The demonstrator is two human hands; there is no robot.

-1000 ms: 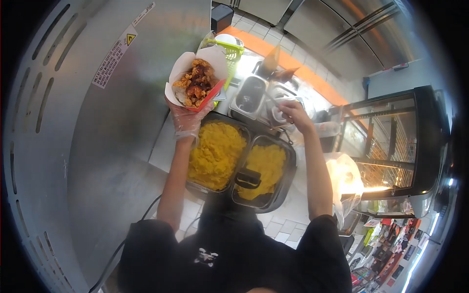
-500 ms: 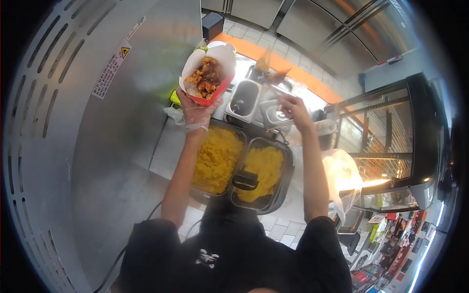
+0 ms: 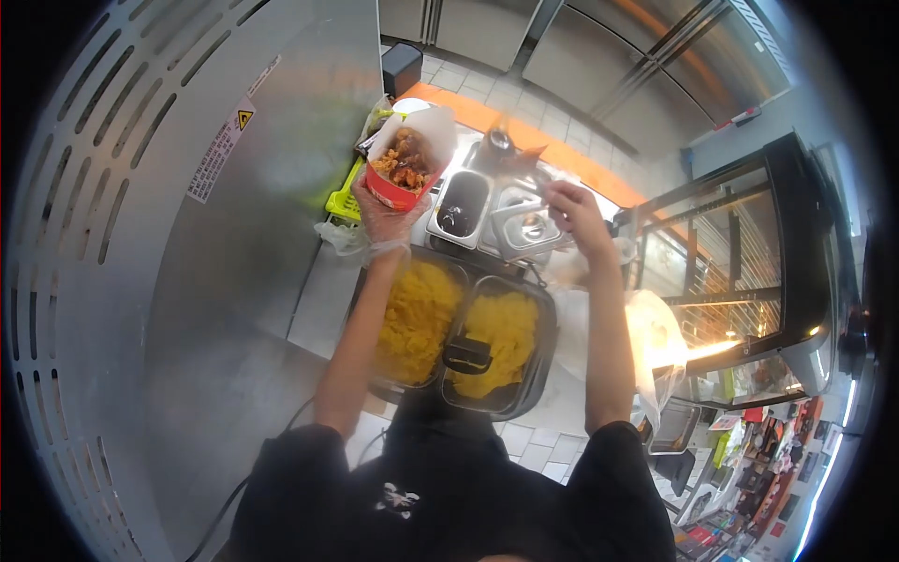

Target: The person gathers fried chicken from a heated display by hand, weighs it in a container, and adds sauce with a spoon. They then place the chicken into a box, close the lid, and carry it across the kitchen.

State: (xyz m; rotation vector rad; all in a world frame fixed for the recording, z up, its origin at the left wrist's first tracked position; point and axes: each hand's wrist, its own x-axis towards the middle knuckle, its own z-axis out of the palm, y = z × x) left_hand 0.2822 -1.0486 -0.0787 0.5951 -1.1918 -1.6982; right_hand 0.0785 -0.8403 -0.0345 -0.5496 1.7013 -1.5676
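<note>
My left hand [image 3: 386, 214], in a clear plastic glove, is wrapped round a red and white takeaway box [image 3: 398, 194]. Brown-sauced fried pieces [image 3: 409, 159] lie in the open box, over what looks like rice. My right hand [image 3: 573, 214] is bare, its fingers pinched together above a steel lid [image 3: 532, 225]; what they hold, if anything, is blurred. Between the hands stands a steel pan [image 3: 462, 208] with dark contents. Closer to me, two larger pans hold yellow food [image 3: 417, 318], and a black handle [image 3: 467, 355] sits over the right one.
A glass-fronted warming cabinet [image 3: 721, 253] stands on the right, with a lit plastic bag [image 3: 655, 342] beside it. A tall steel panel [image 3: 234, 281] borders the left. Dark bottles [image 3: 496, 145] and a green basket [image 3: 346, 194] stand farther back on the counter.
The takeaway box in my left hand has shifted slightly right and down in view and tilts a little differently. My right hand has moved slightly right and down, still pinched.
</note>
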